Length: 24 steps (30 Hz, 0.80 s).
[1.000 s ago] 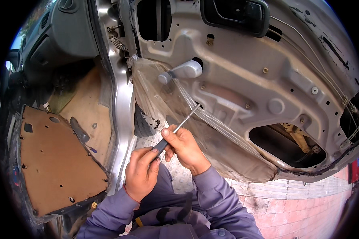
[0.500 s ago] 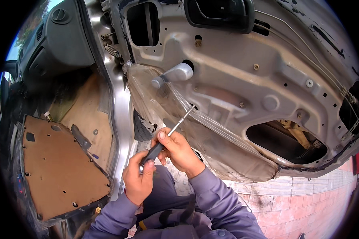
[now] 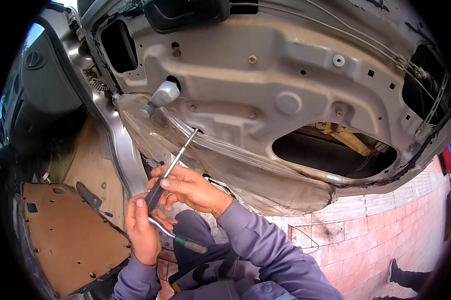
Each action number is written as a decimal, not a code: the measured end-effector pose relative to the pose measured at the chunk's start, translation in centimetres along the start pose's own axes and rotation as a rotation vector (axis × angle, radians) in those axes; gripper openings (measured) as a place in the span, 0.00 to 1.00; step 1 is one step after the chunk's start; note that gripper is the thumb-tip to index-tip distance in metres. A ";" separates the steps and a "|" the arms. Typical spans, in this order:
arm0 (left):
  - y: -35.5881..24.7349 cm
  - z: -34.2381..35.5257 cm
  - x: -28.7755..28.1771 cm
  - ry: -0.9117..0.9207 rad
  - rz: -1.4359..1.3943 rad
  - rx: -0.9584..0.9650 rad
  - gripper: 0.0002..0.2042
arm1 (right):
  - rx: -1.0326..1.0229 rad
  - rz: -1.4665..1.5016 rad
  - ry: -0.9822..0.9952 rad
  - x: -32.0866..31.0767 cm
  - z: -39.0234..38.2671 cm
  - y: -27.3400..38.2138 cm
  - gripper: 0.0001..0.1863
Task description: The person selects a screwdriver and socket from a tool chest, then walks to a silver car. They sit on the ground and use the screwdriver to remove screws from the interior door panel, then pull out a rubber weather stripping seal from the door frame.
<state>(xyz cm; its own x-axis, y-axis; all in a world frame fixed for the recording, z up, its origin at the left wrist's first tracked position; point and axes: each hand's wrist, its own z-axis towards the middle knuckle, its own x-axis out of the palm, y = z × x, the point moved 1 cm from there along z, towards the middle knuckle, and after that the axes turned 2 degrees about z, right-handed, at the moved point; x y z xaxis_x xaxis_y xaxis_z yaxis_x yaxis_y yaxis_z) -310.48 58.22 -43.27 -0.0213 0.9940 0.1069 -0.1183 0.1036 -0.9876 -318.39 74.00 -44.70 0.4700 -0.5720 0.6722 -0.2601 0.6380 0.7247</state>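
My right hand (image 3: 198,191) is closed around the black handle of a screwdriver (image 3: 179,156). Its shaft slants up to a dark hole in the bare metal door panel (image 3: 220,75), beside loose plastic sheeting (image 3: 265,182). Below it my left hand (image 3: 144,232) has its thumb against the butt of that handle. A tool with a bent metal shaft and a dark green-grey grip (image 3: 189,244) sticks out from the left hand's fingers; where it is gripped is partly hidden. A grey window crank (image 3: 161,97) juts from the door above the screwdriver.
A brown trim board (image 3: 75,240) lies at the left by the car's sill (image 3: 128,155). The door has a black inner handle (image 3: 185,15) and a large lower opening (image 3: 305,150). Another person's shoe and leg (image 3: 405,277) show on the pink paving (image 3: 370,240).
The view has shifted, so the door sits further left. The green-gripped tool and another person's leg have come into sight. My right hand still holds the screwdriver, its tip by the hole.
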 end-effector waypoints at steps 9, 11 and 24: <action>0.0 -1.2 0.1 -0.067 0.248 0.128 0.20 | 0.049 -0.323 -0.119 0.1 0.7 -0.4 0.27; -0.5 -0.6 -0.5 0.003 0.064 -0.023 0.19 | 0.007 -0.193 -0.082 0.2 0.2 -0.3 0.26; 0.8 -0.6 0.0 -0.013 -0.059 -0.002 0.17 | 0.013 -0.127 -0.086 0.9 -0.5 -0.8 0.26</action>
<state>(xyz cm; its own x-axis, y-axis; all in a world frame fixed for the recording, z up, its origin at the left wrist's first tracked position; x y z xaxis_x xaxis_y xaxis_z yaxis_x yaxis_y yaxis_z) -309.94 58.32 -44.16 -0.0270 0.9857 0.1664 -0.1172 0.1622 -0.9798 -317.32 73.21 -44.73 0.4257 -0.6901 0.5852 -0.2141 0.5516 0.8062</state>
